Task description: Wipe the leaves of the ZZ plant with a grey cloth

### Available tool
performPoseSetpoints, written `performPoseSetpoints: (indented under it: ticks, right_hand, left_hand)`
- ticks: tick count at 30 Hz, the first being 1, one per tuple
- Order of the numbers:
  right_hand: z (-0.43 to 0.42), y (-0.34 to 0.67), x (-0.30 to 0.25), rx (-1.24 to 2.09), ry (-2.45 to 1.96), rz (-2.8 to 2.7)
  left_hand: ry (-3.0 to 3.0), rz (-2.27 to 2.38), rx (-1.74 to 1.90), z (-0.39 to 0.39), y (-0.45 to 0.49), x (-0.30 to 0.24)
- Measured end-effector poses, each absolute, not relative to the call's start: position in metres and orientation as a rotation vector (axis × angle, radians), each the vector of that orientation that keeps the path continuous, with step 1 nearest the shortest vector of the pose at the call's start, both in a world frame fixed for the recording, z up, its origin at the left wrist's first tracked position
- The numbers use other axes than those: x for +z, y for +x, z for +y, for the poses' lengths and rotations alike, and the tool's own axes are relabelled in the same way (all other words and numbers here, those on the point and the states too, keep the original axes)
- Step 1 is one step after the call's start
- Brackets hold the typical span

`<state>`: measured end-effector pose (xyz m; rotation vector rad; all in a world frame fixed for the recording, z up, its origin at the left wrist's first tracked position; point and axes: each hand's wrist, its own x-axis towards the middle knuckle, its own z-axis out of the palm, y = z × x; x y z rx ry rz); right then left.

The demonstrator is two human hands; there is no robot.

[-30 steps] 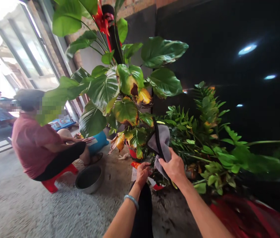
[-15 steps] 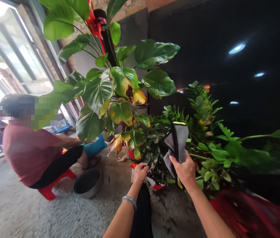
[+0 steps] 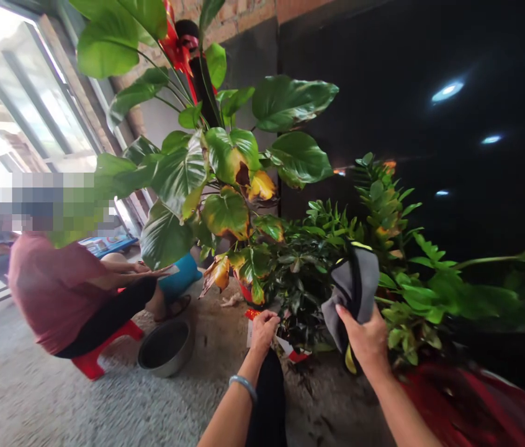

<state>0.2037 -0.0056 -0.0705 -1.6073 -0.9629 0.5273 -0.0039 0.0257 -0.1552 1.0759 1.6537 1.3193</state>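
Note:
My right hand (image 3: 369, 338) grips a grey cloth (image 3: 365, 279) with black and yellow edging, bunched up and held in front of the low green plants. The fingers of my left hand (image 3: 263, 330), which has a bracelet (image 3: 244, 386) at the wrist, are pressed together just below the big potted plant. What they hold, if anything, is too small to make out. Above that hand hang large leaves, several with brown and yellow patches, such as one withered leaf (image 3: 218, 273). A red and white piece (image 3: 293, 351) lies beside my left hand, partly behind it.
A person in a pink shirt (image 3: 53, 288) sits on a red stool (image 3: 104, 347) at the left. Near them a grey basin (image 3: 164, 349) rests on the concrete floor. Bushy plants (image 3: 411, 292) fill the right, before a dark glossy wall (image 3: 406, 93). Something red (image 3: 467, 397) lies lower right.
My right hand has moved to the right and slightly down with the grey cloth, away from my left hand. The left hand stays nearly in place, its fingers still together.

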Motion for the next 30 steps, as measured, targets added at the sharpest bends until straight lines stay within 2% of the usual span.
performPoseSetpoints:
  ticks: [3,7,10,14,16,19,22,24,27,30]
  right_hand:
    - [-0.007,0.204,-0.093,0.611,-1.629,-1.031]
    - [-0.056,0.197,-0.128,0.843,-1.578,-1.219]
    - [-0.065,0.193,-0.107,0.835,-1.551,-1.185]
    - [-0.015,0.192,-0.050,0.533,-1.519,-1.005]
    - [0.007,0.190,-0.044,0.500,-1.531,-1.035]
    - [0.002,0.181,-0.076,0.584,-1.569,-1.119]
    - [-0.040,0.168,-0.119,0.656,-1.624,-1.148]
    - [-0.063,0.159,-0.126,0.748,-1.586,-1.256]
    - [-0.061,0.147,-0.095,0.783,-1.396,-1.429]
    - [-0.022,0.141,-0.050,0.619,-1.281,-1.521]
  left_hand:
    - [1.080,1.654,1.318,0.025,-0.004,-0.155]
    - [1.073,1.660,1.315,0.024,-0.007,-0.156]
    - [1.073,1.671,1.314,0.025,-0.007,-0.156]
    - [1.087,1.674,1.306,0.025,-0.004,-0.154]
    - [1.093,1.674,1.303,0.025,-0.003,-0.154]
    - [1.096,1.666,1.307,0.025,-0.005,-0.155]
    - [1.086,1.659,1.319,0.026,-0.009,-0.156]
    - [1.074,1.650,1.326,0.025,-0.011,-0.156]
    - [1.079,1.610,1.336,0.024,-0.010,-0.154]
    - [1.084,1.560,1.358,0.021,-0.006,-0.152]
